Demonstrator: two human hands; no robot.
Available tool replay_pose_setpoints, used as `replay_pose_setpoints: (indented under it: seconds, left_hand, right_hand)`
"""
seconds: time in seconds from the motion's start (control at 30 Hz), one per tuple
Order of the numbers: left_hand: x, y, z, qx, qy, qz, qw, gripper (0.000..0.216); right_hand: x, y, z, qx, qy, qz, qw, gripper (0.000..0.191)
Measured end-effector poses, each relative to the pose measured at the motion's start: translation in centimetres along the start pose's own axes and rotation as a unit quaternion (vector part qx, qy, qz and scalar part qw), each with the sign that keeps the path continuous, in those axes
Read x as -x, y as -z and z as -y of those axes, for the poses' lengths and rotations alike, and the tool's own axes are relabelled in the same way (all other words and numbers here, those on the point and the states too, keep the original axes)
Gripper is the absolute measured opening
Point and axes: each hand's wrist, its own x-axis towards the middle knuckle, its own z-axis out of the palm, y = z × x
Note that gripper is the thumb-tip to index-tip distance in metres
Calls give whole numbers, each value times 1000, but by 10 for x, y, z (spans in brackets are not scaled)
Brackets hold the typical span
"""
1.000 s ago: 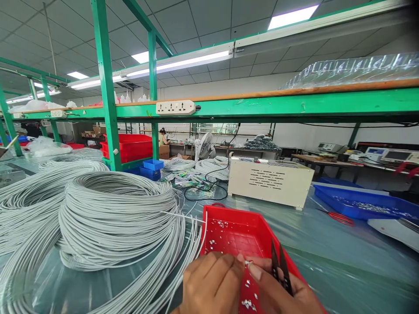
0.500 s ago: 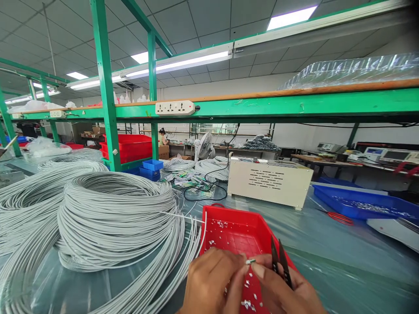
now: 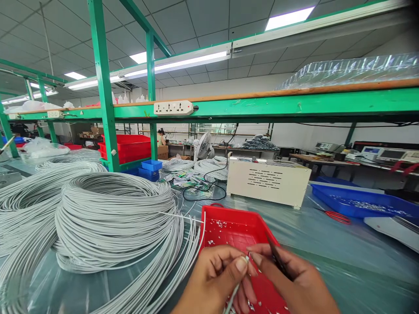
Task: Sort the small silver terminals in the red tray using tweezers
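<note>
A big coil of grey wire (image 3: 114,218) lies on the desk (image 3: 327,257) to my left. My left hand (image 3: 212,279) pinches one grey wire end (image 3: 236,290) between thumb and forefinger, over the red tray (image 3: 229,226). My right hand (image 3: 291,279) touches the wire's tip, its fingers curled around what looks like black snips (image 3: 276,257), though they are blurred. Behind the tray stands a cream box (image 3: 268,181); a blue tray (image 3: 356,203) sits to the right.
</note>
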Motion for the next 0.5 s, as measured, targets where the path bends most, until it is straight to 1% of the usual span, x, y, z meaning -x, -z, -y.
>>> replay_pose_setpoints:
  seconds: [0.03,0.07,0.1,0.13,0.17,0.2,0.27,0.37,0.47,0.5]
  left_hand:
    - [-1,1,0,22,4,13,1000,33]
    - [-2,2,1,44,6,23,999,33]
    - [-3,2,2,65,7,32,997,32]
    - [-3,3,3,85,9,41,996,32]
    - [-3,3,3,103,14,49,993,33]
    - [-3,3,3,117,23,55,991,33]
    - [-1,4,2,133,45,56,989,31]
    - [0,4,0,136,65,51,987,28]
    - [1,2,1,101,65,47,992,30]
    - [3,-1,2,69,58,63,994,32]
  right_hand:
    - [-2,2,0,79,19,-8,997,26]
    - [-5,4,0,160,30,-19,987,30]
    - [-6,6,-1,226,37,-30,973,32]
    - [-8,8,-1,268,39,-42,962,33]
    - [-8,9,-1,280,39,-51,958,32]
    - [-9,11,-1,267,40,-54,961,30]
    - [-9,12,-1,228,42,-47,972,28]
    - [-9,16,-2,218,53,-34,974,30]
    - [-10,22,0,228,62,-41,971,35]
    - [-11,24,1,223,68,-48,971,35]
